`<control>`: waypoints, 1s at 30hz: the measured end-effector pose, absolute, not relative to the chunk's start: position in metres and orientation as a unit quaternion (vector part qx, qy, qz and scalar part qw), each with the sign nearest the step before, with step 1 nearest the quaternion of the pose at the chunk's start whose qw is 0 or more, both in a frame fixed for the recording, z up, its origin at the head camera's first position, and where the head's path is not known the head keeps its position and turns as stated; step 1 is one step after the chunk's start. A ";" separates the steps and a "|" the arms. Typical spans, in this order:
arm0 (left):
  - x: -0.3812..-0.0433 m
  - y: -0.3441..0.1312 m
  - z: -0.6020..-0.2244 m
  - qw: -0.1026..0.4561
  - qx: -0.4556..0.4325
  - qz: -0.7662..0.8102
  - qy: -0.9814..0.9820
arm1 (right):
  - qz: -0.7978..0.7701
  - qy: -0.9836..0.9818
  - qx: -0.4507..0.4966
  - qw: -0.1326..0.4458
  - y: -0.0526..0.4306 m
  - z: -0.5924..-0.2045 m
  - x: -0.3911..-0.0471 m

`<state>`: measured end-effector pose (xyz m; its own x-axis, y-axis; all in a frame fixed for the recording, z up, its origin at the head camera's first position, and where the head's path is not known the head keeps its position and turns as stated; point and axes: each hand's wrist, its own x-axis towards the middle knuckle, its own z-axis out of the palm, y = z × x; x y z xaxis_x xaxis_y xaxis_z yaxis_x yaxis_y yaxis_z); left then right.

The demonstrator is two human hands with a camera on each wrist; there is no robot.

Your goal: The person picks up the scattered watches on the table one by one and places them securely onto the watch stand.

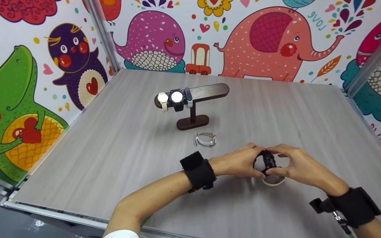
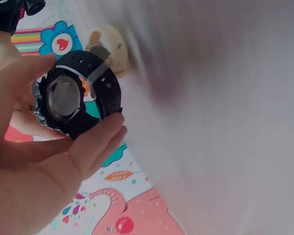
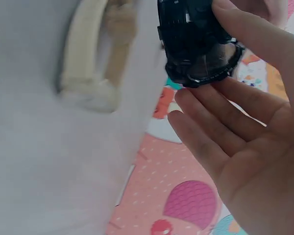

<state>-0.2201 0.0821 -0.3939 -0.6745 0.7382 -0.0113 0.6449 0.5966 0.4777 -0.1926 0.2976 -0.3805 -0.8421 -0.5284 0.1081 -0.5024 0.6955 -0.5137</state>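
A black wristwatch (image 1: pixel 269 160) with a closed-loop strap is held between both hands, above the table. My left hand (image 1: pixel 240 161) grips it from the left; in the left wrist view its round metal case back (image 2: pixel 64 97) and buckled strap (image 2: pixel 109 93) show. From the other side my right hand (image 1: pixel 301 168) pinches the watch (image 3: pixel 193 41) between thumb and fingers. Close below it a cream-strapped watch (image 1: pixel 274 183) rests on the table, partly hidden by the hands in the head view; the right wrist view shows this cream watch (image 3: pixel 81 54) too, blurred.
A dark wooden watch stand (image 1: pixel 210 91) is farther back, with a cream watch (image 1: pixel 163 98), a black watch (image 1: pixel 177 97) and a slim dark-faced band (image 1: pixel 189 97) at its left end. Before its base lies a white-strapped watch (image 1: pixel 206 140). Cartoon-printed panels (image 1: pixel 157 39) border the table.
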 end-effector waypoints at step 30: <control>-0.200 0.020 -0.372 -0.042 0.449 0.561 0.694 | -0.351 0.820 -0.396 -0.218 0.242 -0.339 -0.169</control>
